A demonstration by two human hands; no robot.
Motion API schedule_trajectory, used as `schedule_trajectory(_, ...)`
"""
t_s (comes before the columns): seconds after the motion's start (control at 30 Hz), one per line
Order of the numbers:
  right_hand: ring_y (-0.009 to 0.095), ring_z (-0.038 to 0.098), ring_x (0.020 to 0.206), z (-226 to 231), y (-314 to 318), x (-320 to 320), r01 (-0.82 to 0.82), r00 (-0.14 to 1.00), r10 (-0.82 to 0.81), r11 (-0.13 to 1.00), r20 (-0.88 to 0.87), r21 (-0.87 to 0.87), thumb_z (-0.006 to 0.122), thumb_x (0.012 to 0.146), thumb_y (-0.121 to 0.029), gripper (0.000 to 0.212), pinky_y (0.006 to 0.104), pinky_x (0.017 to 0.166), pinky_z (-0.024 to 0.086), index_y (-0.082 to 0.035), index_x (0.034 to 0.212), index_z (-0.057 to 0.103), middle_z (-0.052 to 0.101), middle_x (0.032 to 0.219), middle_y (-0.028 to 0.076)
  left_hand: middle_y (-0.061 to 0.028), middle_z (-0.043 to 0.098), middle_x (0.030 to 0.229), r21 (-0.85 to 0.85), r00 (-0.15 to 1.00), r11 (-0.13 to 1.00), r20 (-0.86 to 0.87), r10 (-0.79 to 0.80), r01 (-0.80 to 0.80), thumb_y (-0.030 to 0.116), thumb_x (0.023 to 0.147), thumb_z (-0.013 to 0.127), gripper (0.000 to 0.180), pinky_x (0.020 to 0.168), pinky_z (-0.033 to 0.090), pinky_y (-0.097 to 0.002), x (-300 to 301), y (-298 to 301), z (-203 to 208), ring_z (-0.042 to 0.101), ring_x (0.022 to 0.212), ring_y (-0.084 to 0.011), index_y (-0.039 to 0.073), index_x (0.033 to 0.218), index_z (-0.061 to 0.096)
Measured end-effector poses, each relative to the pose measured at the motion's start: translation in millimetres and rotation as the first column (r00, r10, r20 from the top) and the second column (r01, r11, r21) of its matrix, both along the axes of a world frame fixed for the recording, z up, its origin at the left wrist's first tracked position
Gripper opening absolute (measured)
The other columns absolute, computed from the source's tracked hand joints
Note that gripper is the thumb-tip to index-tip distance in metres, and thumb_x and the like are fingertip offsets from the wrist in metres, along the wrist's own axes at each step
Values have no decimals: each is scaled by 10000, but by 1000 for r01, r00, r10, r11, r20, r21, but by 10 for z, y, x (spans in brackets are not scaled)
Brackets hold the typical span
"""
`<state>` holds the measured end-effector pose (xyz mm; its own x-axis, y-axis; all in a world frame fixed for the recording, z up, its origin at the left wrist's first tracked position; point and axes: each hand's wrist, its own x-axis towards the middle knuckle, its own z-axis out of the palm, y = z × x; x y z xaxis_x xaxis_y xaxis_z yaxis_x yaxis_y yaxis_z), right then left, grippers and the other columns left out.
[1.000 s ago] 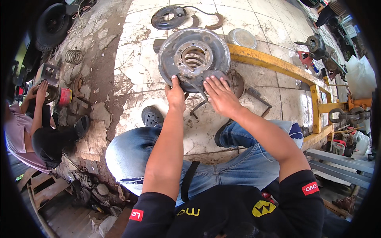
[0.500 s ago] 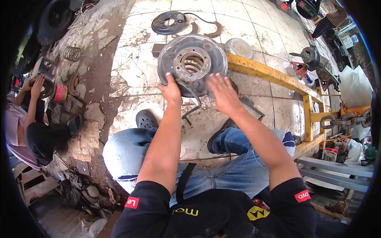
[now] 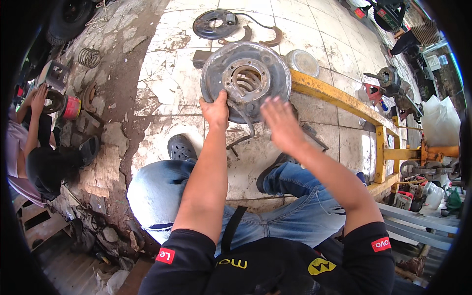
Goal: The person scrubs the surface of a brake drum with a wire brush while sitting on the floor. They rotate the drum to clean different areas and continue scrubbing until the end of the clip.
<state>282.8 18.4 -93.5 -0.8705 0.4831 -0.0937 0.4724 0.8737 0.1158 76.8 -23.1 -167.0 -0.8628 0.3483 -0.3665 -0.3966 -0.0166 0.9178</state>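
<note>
In front of me a dark, round brake backing plate (image 3: 213,78) is tilted up, with bolt holes around its open centre. A coil spring (image 3: 246,80) shows through that opening. My left hand (image 3: 215,110) grips the plate's lower left edge, thumb on its face. At its lower right, my right hand (image 3: 282,120) has its fingers stretched out, slightly blurred; whether they touch the plate I cannot tell. A dark hose or cable (image 3: 251,129) hangs from the plate's lower part. Beyond lie a second backing plate (image 3: 202,25) and two curved brake shoes (image 3: 275,38).
A yellow metal frame (image 3: 339,98) runs along the right. A round clear-lidded container (image 3: 303,63) stands beside it, near an axle part (image 3: 388,81). Another person's hands (image 3: 38,101) work at far left by a red tin (image 3: 73,107). A loose coil spring (image 3: 89,57) stands on broken ground.
The view has shifted slightly. My right hand has moved a little down and around the plate's lower right edge; my left hand keeps its hold.
</note>
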Motion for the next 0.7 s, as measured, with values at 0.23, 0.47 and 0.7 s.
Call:
schedule_trajectory(0.23, 283, 163, 1505, 191, 302, -47, 136, 981, -154, 979, 116, 151, 436, 847, 41, 718, 446, 1242, 104, -40, 1535, 247, 168, 1620, 174, -207, 602, 1178, -13, 998, 999, -50, -40, 40, 185, 786, 780, 678, 925, 486, -368, -13, -10, -64, 603, 1041, -278, -103, 1281, 416)
schedule_trajectory(0.47, 265, 99, 1515, 175, 316, 21, 74, 997, -75, 991, -6, -112, 449, 847, 91, 747, 441, 1245, 59, -46, 1544, 217, 144, 1633, 134, -242, 605, 1175, 36, 999, 999, -41, -17, 18, 237, 745, 788, 739, 940, 475, -366, -51, -39, -106, 605, 1031, -295, -124, 1274, 419)
schedule_trajectory(0.7, 282, 134, 1509, 122, 102, 90, -143, 990, 144, 966, -11, -216, 453, 838, 86, 738, 437, 1249, 75, -36, 1532, 234, 185, 1618, 155, -232, 589, 1199, 64, 1000, 998, 5, -17, 17, 183, 768, 766, 692, 947, 474, -363, -39, -65, -31, 598, 1046, -284, -113, 1281, 408)
